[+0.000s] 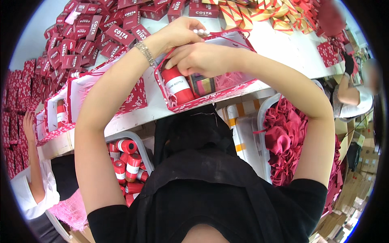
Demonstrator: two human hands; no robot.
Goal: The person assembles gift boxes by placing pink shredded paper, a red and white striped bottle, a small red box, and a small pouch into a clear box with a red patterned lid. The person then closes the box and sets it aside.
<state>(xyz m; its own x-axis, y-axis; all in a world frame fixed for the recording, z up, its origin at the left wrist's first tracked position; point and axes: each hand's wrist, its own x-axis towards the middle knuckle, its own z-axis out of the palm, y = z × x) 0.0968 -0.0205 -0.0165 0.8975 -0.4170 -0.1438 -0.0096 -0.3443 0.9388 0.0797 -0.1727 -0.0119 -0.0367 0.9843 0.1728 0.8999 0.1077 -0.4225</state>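
Note:
A red floral gift box (222, 102) stands in front of me on the white table. Inside it lie a red bottle (177, 86) with a white label, a small dark packet with a gold and pink face (204, 85) and pink paper shred (229, 79). My left hand (177, 34) is bent over the box's far left corner, by a string of white beads (201, 32); its fingers are closed, their tips partly hidden. My right hand (208, 59) reaches into the box over the bottle, fingers curled together. Whatever they pinch is hidden.
Further gift boxes (137, 98) stand at the left. Small dark red cartons (83, 48) are heaped behind, gold packages with red ribbon (279, 12) at the back right. Below the table are a bin of red bottles (146, 152) and a bin of red ribbon bows (261, 133). Co-workers stand on both sides.

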